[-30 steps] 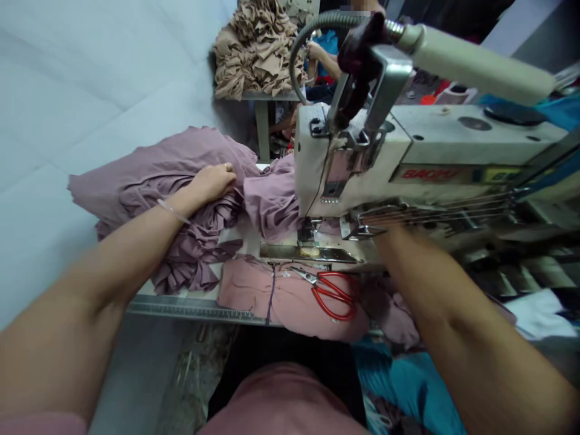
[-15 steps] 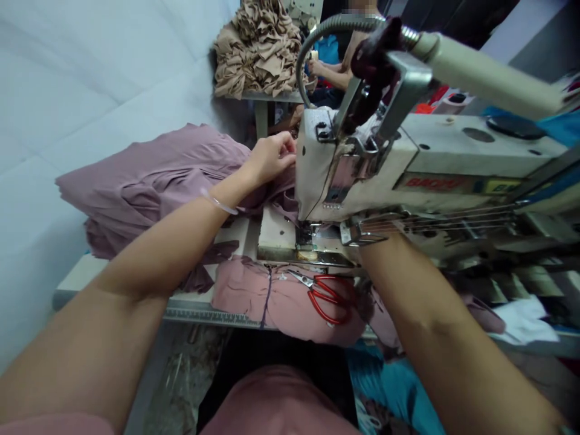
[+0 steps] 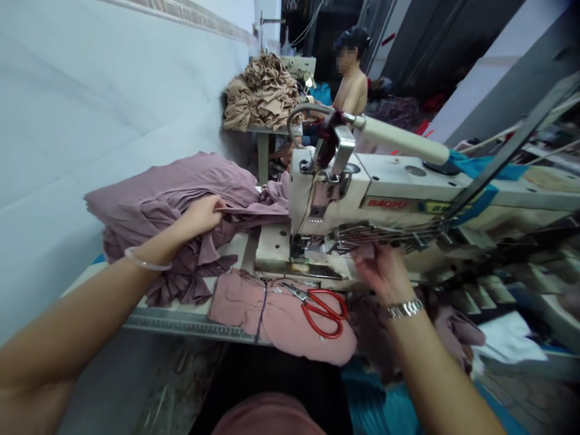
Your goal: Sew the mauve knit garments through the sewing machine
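Observation:
My left hand (image 3: 202,216) is closed on a piece of mauve fabric (image 3: 254,208) that stretches from the pile of mauve fabric (image 3: 158,199) toward the white sewing machine (image 3: 362,193). My right hand (image 3: 383,272) sits under the machine's arm, just right of the needle area (image 3: 299,248). Its fingers are curled, and a bit of mauve cloth shows at the fingertips. Red-handled scissors (image 3: 321,308) lie on a pink cloth pad (image 3: 254,308) at the table's front edge.
A metal ruler strip (image 3: 190,320) runs along the table's front edge. The white wall (image 3: 90,90) is close on the left. Behind, a second table holds a heap of tan fabric (image 3: 260,93), and another person (image 3: 351,78) sits there. White paper (image 3: 507,338) lies at right.
My left hand moved back from beside the machine head to the mauve pile, holding a piece. My right hand came out from under the machine arm into view. The camera tilted up.

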Demonstrator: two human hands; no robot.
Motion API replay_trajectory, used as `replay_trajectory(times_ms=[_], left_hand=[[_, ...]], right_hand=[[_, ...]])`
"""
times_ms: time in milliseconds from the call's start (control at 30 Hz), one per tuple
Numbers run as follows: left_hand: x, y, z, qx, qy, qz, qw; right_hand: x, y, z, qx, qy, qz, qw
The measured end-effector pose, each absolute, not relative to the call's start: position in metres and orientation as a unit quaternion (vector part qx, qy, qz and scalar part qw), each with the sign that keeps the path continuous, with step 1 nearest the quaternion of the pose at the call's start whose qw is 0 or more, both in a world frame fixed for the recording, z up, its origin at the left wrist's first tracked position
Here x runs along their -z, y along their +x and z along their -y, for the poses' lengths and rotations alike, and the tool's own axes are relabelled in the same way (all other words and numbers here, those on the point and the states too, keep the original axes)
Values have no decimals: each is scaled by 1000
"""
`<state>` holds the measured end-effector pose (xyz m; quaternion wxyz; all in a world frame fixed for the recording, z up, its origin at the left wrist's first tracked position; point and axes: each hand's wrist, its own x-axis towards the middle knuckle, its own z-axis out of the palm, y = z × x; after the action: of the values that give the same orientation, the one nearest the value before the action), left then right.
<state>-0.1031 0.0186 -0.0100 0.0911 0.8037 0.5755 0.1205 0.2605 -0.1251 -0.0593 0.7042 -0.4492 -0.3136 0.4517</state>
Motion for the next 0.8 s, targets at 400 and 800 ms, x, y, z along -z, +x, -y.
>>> replay_trajectory(times_ms=[400,800], left_hand=[[13,-108,15,-142,802,-543,206],[-11,-71,73,-275,804,-496,178]], right_hand=[[71,270,191,-440,-398,141,793],[75,206,162,57,-435,860,259]])
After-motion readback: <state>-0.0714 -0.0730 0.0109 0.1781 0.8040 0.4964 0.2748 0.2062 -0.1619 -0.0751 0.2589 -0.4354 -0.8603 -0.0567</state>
